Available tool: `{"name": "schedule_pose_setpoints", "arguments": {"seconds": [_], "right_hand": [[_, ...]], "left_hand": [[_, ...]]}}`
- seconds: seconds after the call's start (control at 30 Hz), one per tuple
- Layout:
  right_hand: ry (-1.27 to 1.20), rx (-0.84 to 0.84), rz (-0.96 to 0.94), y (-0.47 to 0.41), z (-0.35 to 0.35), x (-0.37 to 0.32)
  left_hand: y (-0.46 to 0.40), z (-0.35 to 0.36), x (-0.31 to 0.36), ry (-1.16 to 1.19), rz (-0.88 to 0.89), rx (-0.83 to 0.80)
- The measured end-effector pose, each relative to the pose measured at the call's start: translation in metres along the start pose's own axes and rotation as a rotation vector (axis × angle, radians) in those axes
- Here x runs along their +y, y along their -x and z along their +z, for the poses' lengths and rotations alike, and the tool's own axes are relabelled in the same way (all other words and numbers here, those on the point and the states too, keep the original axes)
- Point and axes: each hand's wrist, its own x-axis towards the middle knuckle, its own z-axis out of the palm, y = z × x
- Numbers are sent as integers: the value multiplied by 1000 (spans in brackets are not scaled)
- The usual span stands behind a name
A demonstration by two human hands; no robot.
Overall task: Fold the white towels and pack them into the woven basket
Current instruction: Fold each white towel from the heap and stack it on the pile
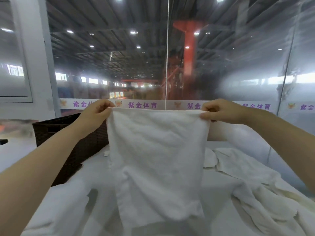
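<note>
A white towel [156, 155] hangs spread out in front of me, held up by its two top corners. My left hand [96, 114] pinches the top left corner. My right hand [221, 110] pinches the top right corner. The towel's lower edge droops down toward the white table [95, 169]. A dark brown woven basket [71, 133] stands at the left of the table, partly hidden behind my left forearm. More white towels [247, 169] lie crumpled on the right side of the table.
A glass wall [221, 65] with a band of purple lettering rises just behind the table. A white wall and window frame stand at the far left. Another crumpled towel [68, 201] lies at the table's near left.
</note>
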Motion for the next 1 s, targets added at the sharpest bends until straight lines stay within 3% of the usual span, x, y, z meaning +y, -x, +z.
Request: {"name": "schedule_pose_setpoints", "arguments": {"seconds": [0.07, 0.13, 0.23, 0.33, 0.4, 0.5, 0.6, 0.67, 0.8, 0.87, 1.0], "right_hand": [[7, -61, 42, -2, -1, -3], [177, -158, 85, -2, 7, -5], [159, 77, 18, -4, 15, -7], [175, 11, 31, -6, 22, -18], [91, 111, 33, -9, 24, -16], [129, -115, 105, -9, 34, -21], [64, 67, 115, -14, 37, -19], [50, -19, 116, -15, 39, -26], [-140, 255, 100, -20, 43, -32], [-183, 222, 86, -24, 48, -40], [-210, 204, 16, -29, 70, -70]], "left_hand": [[-3, -1, 4, -180, 18, -57], [-2, -1, 2, -315, 25, -72], [-4, 0, 4, -216, 22, 83], [-3, 3, 7, -276, 50, 54], [-6, 1, 6, -244, 25, 105], [-7, -4, 2, -206, -18, 149], [-3, 0, 4, -222, -21, 132], [-2, 0, 1, -199, -46, 158], [-3, 5, 4, 41, -171, 206], [-2, 15, 18, 153, -247, 208], [4, 44, 59, 254, -308, 27]]}}
